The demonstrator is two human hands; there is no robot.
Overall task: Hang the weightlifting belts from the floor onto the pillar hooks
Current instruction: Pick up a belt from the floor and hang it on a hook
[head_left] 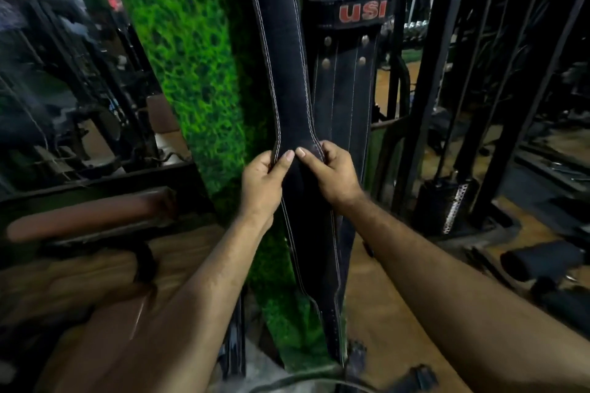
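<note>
1. Gym surroundings crowd the view: dark metal machine frames [453, 80] stand to the right, and a wood-toned floor [376, 322] runs below.
2. Hanging down the front of a pillar [191, 51] clad in green artificial grass is a black weightlifting belt [281, 67] with white stitching; its top end is up at the frame's edge, where the hook itself cannot be made out.
3. At the belt's narrow waist, the left hand [260, 185] grips the left edge, thumb across the front and fingers curled behind.
4. The right hand [333, 172] grips the right edge the same way, its thumb tip almost touching the left thumb.
5. The belt's lower part widens again below the hands and hangs down to a tongue with holes [332, 319] near the floor.
6. Just to the right hangs a second belt [348, 80], black with metal rivets and a red "USI" label.
7. On the left, blurred brown padded rollers [92, 217] and dark equipment sit beside the pillar.
8. A perforated metal strip [455, 207] shows on a machine at the right.
</note>
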